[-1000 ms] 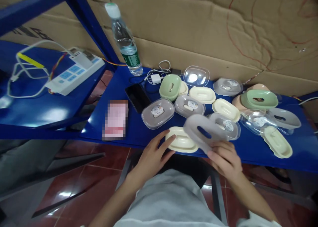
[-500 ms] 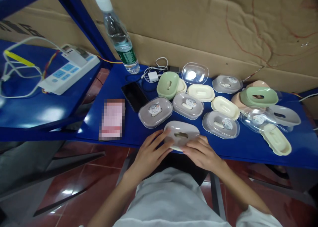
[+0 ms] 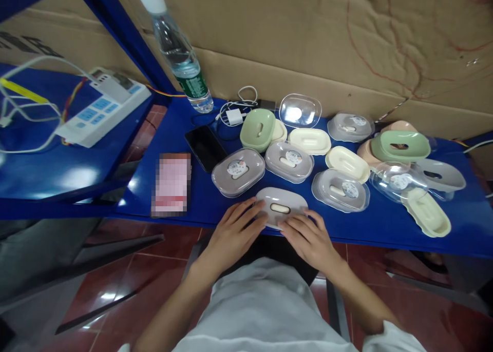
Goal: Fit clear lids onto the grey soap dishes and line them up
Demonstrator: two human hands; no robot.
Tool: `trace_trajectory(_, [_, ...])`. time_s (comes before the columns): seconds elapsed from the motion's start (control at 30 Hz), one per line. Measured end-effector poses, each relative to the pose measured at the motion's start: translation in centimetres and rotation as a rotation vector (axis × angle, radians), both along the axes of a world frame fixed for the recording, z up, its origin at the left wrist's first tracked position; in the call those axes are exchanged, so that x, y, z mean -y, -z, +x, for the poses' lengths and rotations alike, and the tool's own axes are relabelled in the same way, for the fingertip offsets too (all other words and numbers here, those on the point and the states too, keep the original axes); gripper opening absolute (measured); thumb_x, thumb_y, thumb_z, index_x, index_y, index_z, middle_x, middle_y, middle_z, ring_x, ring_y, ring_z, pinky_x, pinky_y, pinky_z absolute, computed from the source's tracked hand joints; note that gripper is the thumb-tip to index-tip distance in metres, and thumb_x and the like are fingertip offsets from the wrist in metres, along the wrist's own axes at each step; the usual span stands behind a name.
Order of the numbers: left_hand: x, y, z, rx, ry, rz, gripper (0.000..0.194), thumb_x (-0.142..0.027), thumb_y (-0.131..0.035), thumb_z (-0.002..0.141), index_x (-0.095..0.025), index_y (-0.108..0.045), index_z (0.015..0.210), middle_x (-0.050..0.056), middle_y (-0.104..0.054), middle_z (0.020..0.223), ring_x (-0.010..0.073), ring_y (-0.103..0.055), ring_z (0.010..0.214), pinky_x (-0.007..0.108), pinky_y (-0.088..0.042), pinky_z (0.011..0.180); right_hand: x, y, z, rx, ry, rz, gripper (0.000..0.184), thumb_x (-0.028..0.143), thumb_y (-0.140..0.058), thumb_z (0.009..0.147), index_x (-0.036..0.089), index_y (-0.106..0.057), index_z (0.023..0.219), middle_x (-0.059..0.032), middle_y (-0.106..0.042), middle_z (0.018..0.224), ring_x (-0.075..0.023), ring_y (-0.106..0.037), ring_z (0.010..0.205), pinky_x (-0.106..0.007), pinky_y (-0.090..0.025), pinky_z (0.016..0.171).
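Observation:
At the front edge of the blue table lies a grey oval soap dish point(image 3: 283, 195) with a slot in its middle. A cream piece shows through that slot. My left hand point(image 3: 241, 229) grips the dish's left end, fingers over the rim. On the right front rim are the curled fingers of my right hand point(image 3: 308, 234). Both thumbs are mostly hidden. Just beyond stand lidded grey soap dishes with round labels: one on the left point(image 3: 227, 182), one in the middle point(image 3: 279, 172) and one on the right point(image 3: 333, 200).
Cream trays point(image 3: 348, 168), a green dish point(image 3: 256, 141) and a clear lid point(image 3: 308, 103) lie behind. More dishes point(image 3: 442, 175) sit at right. A black phone point(image 3: 206, 147), a blurred pink item point(image 3: 172, 182), a water bottle point(image 3: 185, 64) and a power strip point(image 3: 103, 111) are at left.
The grey dish now sits flatter, and the cream piece fills its slot where a darker gap showed before. Both hands stay at its ends. The view has shifted slightly.

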State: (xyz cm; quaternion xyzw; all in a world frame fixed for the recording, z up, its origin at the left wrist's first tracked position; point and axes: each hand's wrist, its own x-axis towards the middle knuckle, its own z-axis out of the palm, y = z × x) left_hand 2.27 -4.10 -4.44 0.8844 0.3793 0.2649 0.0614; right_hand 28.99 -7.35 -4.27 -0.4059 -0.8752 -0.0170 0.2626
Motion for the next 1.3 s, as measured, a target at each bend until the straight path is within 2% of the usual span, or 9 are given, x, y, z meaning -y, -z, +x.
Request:
trace_trajectory(0.2, [0.0, -0.4, 0.0, 0.021, 0.008, -0.011, 0.024, -0.022, -0.07, 0.107, -0.022, -0.072, 0.13, 0.01, -0.073, 0.151, 0.0326, -0.064, 0.145, 0.05, -0.056, 0.116, 0.0, -1.5, 3.1, -0.072, -0.04, 0.044, 0.037, 0.016, -0.065, 0.106, 0.022, -0.069, 0.142, -0.0061, -0.082, 0.12, -0.0221, -0.075, 0.124, -0.044, -0.052, 0.119])
trace_trajectory(0.3, [0.1, -0.5, -0.3, 0.051, -0.004, -0.011, 0.019, -0.023, -0.072, 0.105, -0.022, -0.073, 0.125, 0.01, -0.074, 0.148, 0.0324, -0.066, 0.141, 0.05, -0.058, 0.114, -0.7, -2.6, 8.7, -0.152, 0.266, 0.117, 0.048, 0.013, -0.061, 0.104, 0.027, -0.065, 0.15, -0.0094, -0.079, 0.129, -0.0272, -0.072, 0.13, -0.05, -0.054, 0.116])
trace_trajectory(0.43, [0.4, -0.4, -0.6, 0.094, -0.024, -0.024, 0.018, -0.022, -0.073, 0.104, -0.022, -0.074, 0.122, 0.011, -0.075, 0.145, 0.0316, -0.066, 0.14, 0.05, -0.06, 0.112, -2.4, -2.8, 17.5, 0.04, 0.732, 0.061, 0.058, 0.038, -0.064, 0.106, 0.023, -0.056, 0.161, -0.0225, -0.057, 0.164, -0.0447, -0.053, 0.154, -0.072, -0.042, 0.122])
trace_trajectory(0.57, [0.5, -0.2, -0.5, 0.116, -0.029, -0.039, 0.02, -0.02, -0.073, 0.104, -0.023, -0.073, 0.124, 0.011, -0.074, 0.145, 0.0318, -0.064, 0.142, 0.05, -0.061, 0.113, -3.8, -2.1, 23.7, 0.15, 0.914, -0.094, 0.088, 0.058, -0.079, 0.094, 0.024, -0.046, 0.169, -0.0297, -0.04, 0.174, -0.0572, -0.039, 0.161, -0.085, -0.033, 0.119])
trace_trajectory(0.73, [0.6, -0.1, -0.3, 0.124, -0.03, -0.044, 0.022, -0.019, -0.073, 0.104, -0.023, -0.07, 0.125, 0.011, -0.073, 0.144, 0.0321, -0.064, 0.143, 0.051, -0.061, 0.114, -4.9, -1.9, 26.5, -0.023, 0.832, 0.006, 0.083, 0.064, -0.083, 0.089, 0.024, -0.058, 0.157, -0.0246, -0.063, 0.156, -0.0451, -0.062, 0.146, -0.064, -0.055, 0.113])
trace_trajectory(0.87, [1.0, 0.4, 0.2, 0.155, -0.084, -0.011, 0.039, -0.023, -0.074, 0.104, -0.024, -0.064, 0.141, 0.015, -0.07, 0.145, 0.0322, -0.069, 0.136, 0.051, -0.065, 0.108, -3.7, -3.0, 23.1, -0.245, 0.655, 0.165, 0.092, 0.06, -0.09, 0.081, 0.024, -0.054, 0.158, -0.0235, -0.059, 0.158, -0.043, -0.063, 0.143, -0.054, -0.066, 0.097])
trace_trajectory(1.0, [1.3, 0.9, 1.0, 0.244, -0.116, 0.001, 0.059, -0.029, -0.076, 0.103, -0.029, -0.052, 0.157, 0.018, -0.062, 0.151, 0.0319, -0.071, 0.132, 0.05, -0.068, 0.103, -0.6, -5.0, 13.4, -0.186, 0.458, 0.178, 0.085, 0.051, -0.094, 0.083, 0.028, -0.056, 0.155, -0.0177, -0.064, 0.153, -0.0432, -0.063, 0.142, -0.067, -0.054, 0.114])
trace_trajectory(1.13, [1.5, 1.4, 1.8, 0.335, -0.112, -0.026, 0.086, -0.027, -0.081, 0.099, -0.034, -0.033, 0.169, 0.018, -0.056, 0.155, 0.0313, -0.07, 0.135, 0.05, -0.068, 0.106, 0.6, -5.4, 4.5, 0.044, 0.203, -0.045, 0.063, 0.042, -0.085, 0.094, 0.029, -0.059, 0.15, -0.0155, -0.064, 0.155, -0.0366, -0.064, 0.14, -0.062, -0.049, 0.12])
trace_trajectory(1.3, [1.6, 1.8, 2.0, 0.443, -0.088, -0.074, 0.096, -0.022, -0.082, 0.097, -0.036, -0.026, 0.173, 0.02, -0.044, 0.164, 0.0289, -0.07, 0.134, 0.046, -0.07, 0.103, -1.3, -4.0, 1.6, 0.015, 0.049, -0.229, 0.063, 0.039, -0.073, 0.101, 0.028, -0.052, 0.16, -0.0145, -0.054, 0.167, -0.035, -0.052, 0.156, -0.064, -0.045, 0.127])
